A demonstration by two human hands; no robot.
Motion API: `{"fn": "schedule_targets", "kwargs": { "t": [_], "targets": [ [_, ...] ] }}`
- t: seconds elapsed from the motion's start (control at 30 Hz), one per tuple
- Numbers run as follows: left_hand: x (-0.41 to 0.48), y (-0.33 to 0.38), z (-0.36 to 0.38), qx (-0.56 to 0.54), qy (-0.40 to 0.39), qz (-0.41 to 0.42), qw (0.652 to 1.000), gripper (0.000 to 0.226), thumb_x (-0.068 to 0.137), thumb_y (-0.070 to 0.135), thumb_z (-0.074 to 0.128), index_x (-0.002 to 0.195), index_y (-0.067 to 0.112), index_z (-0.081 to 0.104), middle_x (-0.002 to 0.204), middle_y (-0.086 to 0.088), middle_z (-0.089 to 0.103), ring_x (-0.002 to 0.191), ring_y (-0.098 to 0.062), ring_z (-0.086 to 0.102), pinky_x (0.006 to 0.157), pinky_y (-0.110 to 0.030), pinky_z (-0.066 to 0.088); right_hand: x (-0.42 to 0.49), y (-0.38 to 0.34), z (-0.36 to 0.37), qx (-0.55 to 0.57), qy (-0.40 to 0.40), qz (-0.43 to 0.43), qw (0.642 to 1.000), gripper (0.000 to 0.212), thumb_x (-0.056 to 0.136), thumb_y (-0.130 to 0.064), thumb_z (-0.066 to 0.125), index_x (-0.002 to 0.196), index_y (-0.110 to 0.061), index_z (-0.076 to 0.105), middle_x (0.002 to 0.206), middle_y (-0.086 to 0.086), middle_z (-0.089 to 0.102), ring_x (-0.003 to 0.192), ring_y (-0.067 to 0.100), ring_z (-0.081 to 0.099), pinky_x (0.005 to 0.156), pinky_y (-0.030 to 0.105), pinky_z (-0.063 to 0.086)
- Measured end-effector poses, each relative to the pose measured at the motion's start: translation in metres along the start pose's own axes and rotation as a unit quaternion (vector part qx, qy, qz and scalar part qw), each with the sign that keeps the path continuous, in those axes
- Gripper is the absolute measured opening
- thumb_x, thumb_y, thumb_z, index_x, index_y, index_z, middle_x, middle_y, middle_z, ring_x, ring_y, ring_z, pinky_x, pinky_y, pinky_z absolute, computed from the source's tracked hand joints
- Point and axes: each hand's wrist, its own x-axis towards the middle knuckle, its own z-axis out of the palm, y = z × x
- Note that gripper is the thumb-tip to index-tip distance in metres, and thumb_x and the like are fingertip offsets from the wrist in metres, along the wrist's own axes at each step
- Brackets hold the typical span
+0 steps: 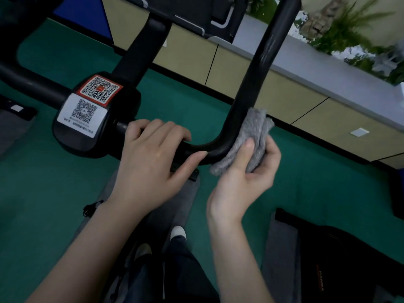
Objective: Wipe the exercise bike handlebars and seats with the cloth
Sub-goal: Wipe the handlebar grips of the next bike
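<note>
A black exercise bike handlebar (258, 68) curves up from a centre console (96, 119) that carries two QR code stickers. My left hand (153, 158) grips the horizontal part of the bar just right of the console, fingers over the top and thumb along the near side. My right hand (247, 176) holds a folded grey cloth (251, 136) and presses it against the outer side of the bar's bend. The bar's left arm (28, 82) runs off to the left edge. No seat is in view.
A green floor (317, 182) lies below. A beige cabinet wall (273, 88) with a grey ledge and plants (349, 36) runs across the back right. A grey mat (282, 259) and a black bike part (349, 259) sit at lower right. My feet (170, 239) stand below the bar.
</note>
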Motion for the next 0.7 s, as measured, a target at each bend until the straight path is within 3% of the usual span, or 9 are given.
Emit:
{"fn": "schedule_targets", "kwargs": {
  "t": [0.07,0.17,0.27,0.37,0.47,0.6,0.7],
  "targets": [
    [0.000,0.000,0.000,0.001,0.001,0.003,1.000,0.038,0.094,0.046,0.046,0.089,0.012,0.061,0.083,0.002,0.061,0.079,-0.024,0.055,0.082,-0.035,0.028,0.007,0.001,0.003,0.057,0.027,0.104,0.993,0.016,0.095,-0.003,0.052,0.108,-0.011,0.058,0.102,0.002,0.065,0.093,0.011,0.065,0.082,0.024,0.051],
    [0.000,0.000,0.001,0.006,0.003,0.007,1.000,0.038,0.095,0.046,0.045,0.089,0.012,0.062,0.083,0.002,0.061,0.079,-0.024,0.056,0.082,-0.036,0.028,0.030,0.004,0.014,0.171,0.017,0.260,0.950,0.020,0.097,-0.004,0.048,0.113,-0.005,0.060,0.102,0.008,0.068,0.085,0.012,0.066,0.082,0.028,0.056],
    [0.000,0.000,0.002,0.012,0.007,0.010,1.000,0.039,0.095,0.046,0.044,0.089,0.012,0.063,0.084,0.002,0.062,0.079,-0.024,0.055,0.081,-0.035,0.027,0.023,0.003,0.007,0.197,-0.037,0.327,0.923,0.022,0.099,-0.010,0.049,0.117,-0.005,0.061,0.109,0.011,0.069,0.096,0.018,0.068,0.089,0.032,0.054],
    [-0.001,0.000,0.004,0.019,0.013,0.014,1.000,0.039,0.096,0.045,0.043,0.088,0.012,0.063,0.084,0.001,0.062,0.079,-0.024,0.055,0.081,-0.036,0.028,0.013,0.004,-0.005,0.227,-0.075,0.399,0.885,0.021,0.099,-0.011,0.048,0.113,-0.005,0.063,0.095,0.007,0.073,0.086,0.015,0.070,0.074,0.027,0.057],
    [-0.001,-0.001,0.004,0.021,0.013,0.017,1.000,0.041,0.097,0.046,0.041,0.089,0.012,0.064,0.085,0.001,0.062,0.079,-0.024,0.055,0.081,-0.037,0.028,0.024,0.005,-0.006,0.257,-0.092,0.432,0.860,0.019,0.099,-0.008,0.046,0.103,-0.009,0.065,0.083,0.004,0.072,0.074,0.013,0.069,0.065,0.024,0.057],
    [-0.001,-0.001,0.004,0.022,0.012,0.017,1.000,0.042,0.097,0.046,0.040,0.089,0.013,0.064,0.086,0.002,0.062,0.079,-0.023,0.055,0.081,-0.037,0.028,0.018,0.006,-0.013,0.248,-0.137,0.433,0.855,0.020,0.100,-0.009,0.044,0.108,-0.008,0.061,0.094,0.008,0.070,0.086,0.016,0.067,0.080,0.029,0.056],
    [-0.001,-0.001,0.005,0.026,0.012,0.019,0.999,0.040,0.097,0.046,0.041,0.090,0.014,0.064,0.086,0.003,0.062,0.080,-0.022,0.055,0.082,-0.037,0.028,0.021,0.007,-0.017,0.240,-0.166,0.417,0.861,0.022,0.099,-0.007,0.044,0.116,-0.006,0.059,0.093,0.007,0.071,0.086,0.016,0.068,0.080,0.029,0.057]
  ]
}}
